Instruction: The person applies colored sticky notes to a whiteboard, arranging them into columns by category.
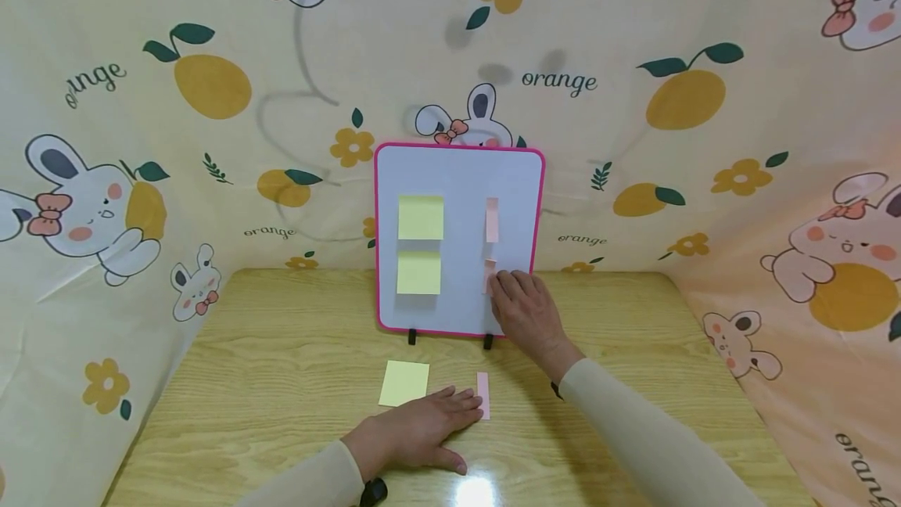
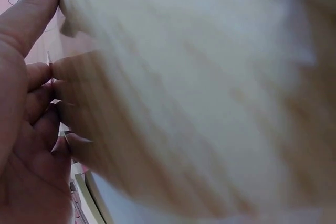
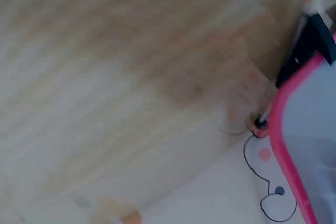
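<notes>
In the head view a whiteboard (image 1: pixel 464 170) with a pink frame stands upright at the table's far side. Two yellow sticky notes (image 1: pixel 420 217) hang on its left half. On the right half are an upper pink strip (image 1: pixel 492 219) and a lower pink strip note (image 1: pixel 489 276). My right hand (image 1: pixel 528 311) has bent fingers at the lower strip, covering part of it; its thumb is hidden, so I cannot tell whether it pinches or presses. Flat on the table lies my left hand (image 1: pixel 425 429), fingertips touching a pink strip note (image 1: pixel 483 393) there. A yellow sticky note (image 1: pixel 404 383) lies beside that hand.
Two black feet (image 1: pixel 412 337) hold up the board on the wood-grain table (image 1: pixel 281 366). Patterned cloth (image 1: pixel 598 14) with rabbits and oranges closes off the back and both sides. The right wrist view catches the board's pink edge (image 3: pixel 278 124).
</notes>
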`<move>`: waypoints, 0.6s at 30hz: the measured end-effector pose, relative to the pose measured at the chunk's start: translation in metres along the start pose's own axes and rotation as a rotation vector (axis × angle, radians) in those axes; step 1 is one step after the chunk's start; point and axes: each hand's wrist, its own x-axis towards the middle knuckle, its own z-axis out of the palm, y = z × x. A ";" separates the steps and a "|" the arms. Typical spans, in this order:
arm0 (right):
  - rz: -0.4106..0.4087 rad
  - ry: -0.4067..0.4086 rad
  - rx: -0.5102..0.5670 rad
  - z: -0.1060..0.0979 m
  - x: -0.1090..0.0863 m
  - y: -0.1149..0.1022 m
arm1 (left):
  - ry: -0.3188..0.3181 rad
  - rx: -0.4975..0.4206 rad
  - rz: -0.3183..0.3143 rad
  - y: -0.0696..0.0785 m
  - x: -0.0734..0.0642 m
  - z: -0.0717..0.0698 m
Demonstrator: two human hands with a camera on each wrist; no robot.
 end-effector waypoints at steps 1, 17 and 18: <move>0.002 -0.017 -0.001 0.000 -0.003 -0.001 | 0.001 0.006 0.001 0.000 0.000 0.000; -0.019 -0.186 -0.048 -0.003 -0.031 -0.017 | 0.092 0.382 0.089 0.004 0.017 -0.022; -0.021 -0.177 -0.045 -0.003 -0.032 -0.017 | 0.099 0.383 0.088 0.004 0.018 -0.022</move>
